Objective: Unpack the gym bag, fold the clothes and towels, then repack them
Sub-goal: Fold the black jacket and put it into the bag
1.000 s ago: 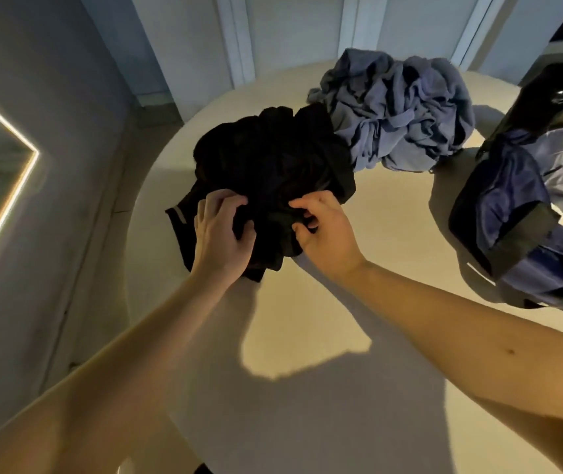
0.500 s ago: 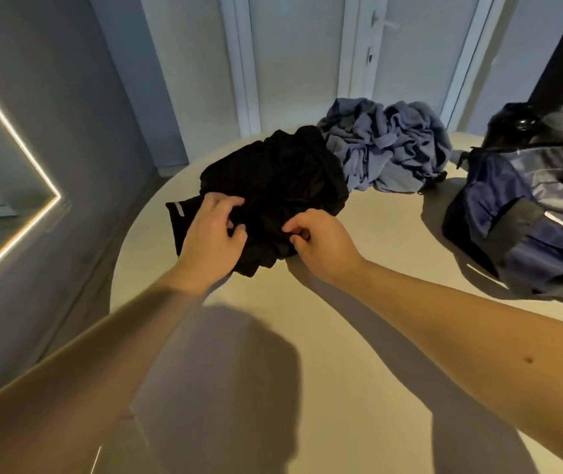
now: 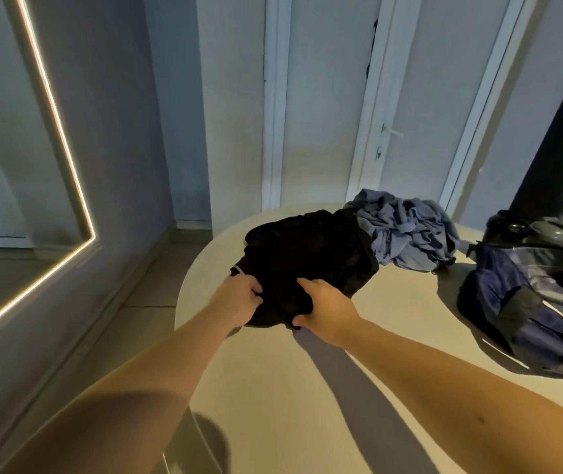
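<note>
Head view: my left hand (image 3: pixel 240 295) and right hand (image 3: pixel 328 311) grip, fingers (image 3: pixel 255 289) curled, the near edge of the crumpled black fabric garment (image 3: pixel 307 254), its bulk lying beyond them.

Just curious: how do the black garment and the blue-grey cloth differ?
The black fabric garment is gripped by the left hand and right hand; the crumpled blue-grey cloth lies unheld. The garment is darker and nearer, the cloth paler, farther. Both sit unfolded on the round beige table.

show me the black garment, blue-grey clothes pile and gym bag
black garment (image 3: pixel 307 254), head view, middle of the bunched fabric
blue-grey clothes pile (image 3: pixel 406 234), head view, centre of the crumpled heap
gym bag (image 3: pixel 494 285), head view, dark blue side panel
</note>
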